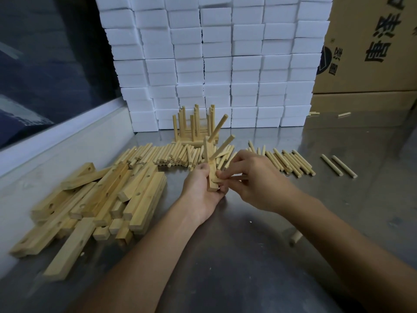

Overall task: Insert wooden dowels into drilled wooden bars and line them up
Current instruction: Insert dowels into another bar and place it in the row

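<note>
Left hand point(204, 188) grips an upright bar point(209, 163) with two dowels point(220, 127) seated; right hand point(250, 179) pinches a third at its lower hole. Finished bars point(194, 132) lined up behind (few); undrilled-looking pile point(90, 199) mostly left.

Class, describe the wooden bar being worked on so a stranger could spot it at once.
Start at the wall of white foam blocks, then come down to the steel table. Mid-table, the left hand grips one bar upright. Unlike the flat pile of bars, it has two dowels sticking out.
</note>
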Demonstrator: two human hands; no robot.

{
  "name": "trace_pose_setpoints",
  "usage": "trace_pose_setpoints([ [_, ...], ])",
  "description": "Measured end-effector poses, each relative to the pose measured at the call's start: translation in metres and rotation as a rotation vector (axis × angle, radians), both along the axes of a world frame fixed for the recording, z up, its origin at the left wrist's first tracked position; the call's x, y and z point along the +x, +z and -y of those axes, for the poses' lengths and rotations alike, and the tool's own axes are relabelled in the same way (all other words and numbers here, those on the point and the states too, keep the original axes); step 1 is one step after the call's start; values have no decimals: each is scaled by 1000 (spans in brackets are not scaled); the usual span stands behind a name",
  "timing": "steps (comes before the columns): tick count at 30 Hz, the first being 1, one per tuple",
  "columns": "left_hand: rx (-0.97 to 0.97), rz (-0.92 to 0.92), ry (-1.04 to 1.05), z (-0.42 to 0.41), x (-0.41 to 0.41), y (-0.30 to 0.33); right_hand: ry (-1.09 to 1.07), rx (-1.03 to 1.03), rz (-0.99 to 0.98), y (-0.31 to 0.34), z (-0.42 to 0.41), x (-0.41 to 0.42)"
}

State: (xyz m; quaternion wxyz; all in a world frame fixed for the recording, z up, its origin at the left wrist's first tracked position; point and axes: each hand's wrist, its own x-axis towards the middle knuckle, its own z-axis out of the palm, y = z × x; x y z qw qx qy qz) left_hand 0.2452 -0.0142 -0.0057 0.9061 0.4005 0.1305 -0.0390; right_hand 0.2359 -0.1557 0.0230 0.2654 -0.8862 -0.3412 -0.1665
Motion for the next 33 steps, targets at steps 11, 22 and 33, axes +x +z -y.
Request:
trace_pose_setpoints([
  [11, 102, 9, -16, 4, -5, 4, -29, 491, -243, -10, -6, 1],
  [22, 106, -11, 34, 4, -6, 3, -38, 605, -245, -21, -13, 2],
  [33, 96, -15, -31, 4, -4, 2, -47, 658, -263, -27, -17, 3],
])
